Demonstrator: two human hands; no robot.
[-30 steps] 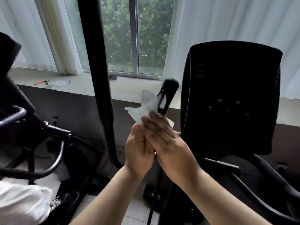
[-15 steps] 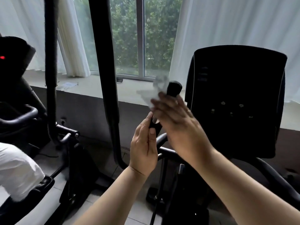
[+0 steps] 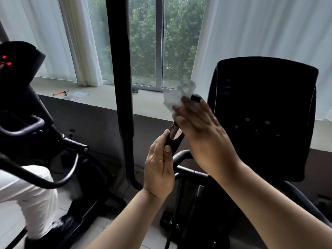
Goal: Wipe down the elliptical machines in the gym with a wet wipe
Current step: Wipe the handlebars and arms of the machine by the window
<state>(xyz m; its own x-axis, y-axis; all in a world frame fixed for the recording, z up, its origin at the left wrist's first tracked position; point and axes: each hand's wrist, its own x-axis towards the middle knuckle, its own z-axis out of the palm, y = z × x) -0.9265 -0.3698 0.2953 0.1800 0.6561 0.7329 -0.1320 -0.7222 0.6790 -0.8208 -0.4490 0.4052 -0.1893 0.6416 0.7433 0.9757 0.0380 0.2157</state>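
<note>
The head view shows the left hand (image 3: 159, 164) low in the middle, gripping the lower part of a short black handle grip (image 3: 175, 141) of the elliptical machine, with its thumb laid along the side of the grip. A shiny metal plate shows on the grip between the two hands. The right hand (image 3: 203, 130) is blurred and curls over the upper part of the same grip, holding the wet wipe (image 3: 179, 95) against it. The white wipe sticks out crumpled past the fingertips, close to the grip's rounded top end. How the right thumb lies is hidden.

Just right of the hands stands the machine's dark console (image 3: 262, 112). A tall black upright bar (image 3: 122, 87) runs down to the left of the hands. Behind is a window (image 3: 161, 42) with green trees outside and white curtains (image 3: 260, 33) at the sides. On the windowsill (image 3: 100, 97) lie a paper (image 3: 76, 95) and an orange pen (image 3: 60, 92). At the far left is a second machine (image 3: 18, 83) with red lights, with a person's leg in white trousers (image 3: 27, 194) by it.
</note>
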